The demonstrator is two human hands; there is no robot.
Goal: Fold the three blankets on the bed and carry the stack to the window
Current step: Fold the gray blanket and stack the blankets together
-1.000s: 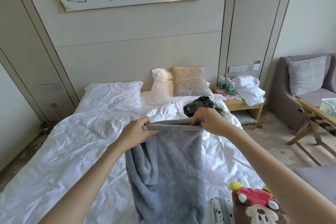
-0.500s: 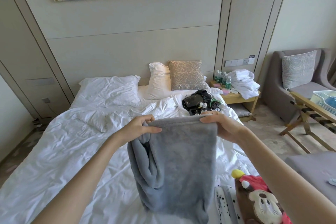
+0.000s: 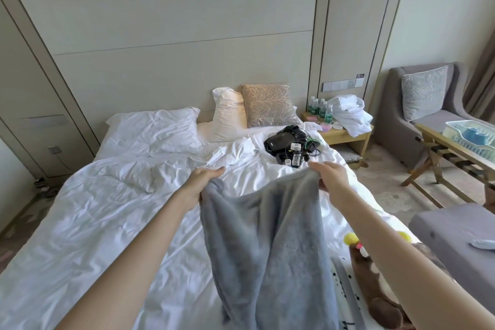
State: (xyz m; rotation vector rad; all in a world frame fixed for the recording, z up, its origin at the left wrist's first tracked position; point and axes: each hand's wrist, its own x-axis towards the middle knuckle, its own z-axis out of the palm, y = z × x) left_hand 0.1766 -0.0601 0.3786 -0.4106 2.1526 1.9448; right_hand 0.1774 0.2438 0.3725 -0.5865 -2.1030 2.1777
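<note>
A grey fleece blanket (image 3: pixel 270 244) hangs lengthwise over the white bed (image 3: pixel 93 222), stretched between both hands. My left hand (image 3: pixel 203 178) grips its top left corner, and my right hand (image 3: pixel 330 177) grips the top right corner. The top edge sags between them. A brown cartoon-print blanket (image 3: pixel 375 284) with red and yellow patches lies at the bed's near right edge, partly hidden by my right arm. Beside it shows a strip of white fabric with black spots (image 3: pixel 341 289).
Black devices and cables (image 3: pixel 292 144) lie on the bed near the pillows (image 3: pixel 270 106). A nightstand (image 3: pixel 345 134) carries bottles and white towels. At the right stand an armchair (image 3: pixel 426 115), a wooden rack (image 3: pixel 455 158) with a blue basket, and a grey ottoman (image 3: pixel 455 233).
Both hands have moved apart and lowered toward the bed, so the grey blanket's top edge now sags. The view has tilted downward slightly.
</note>
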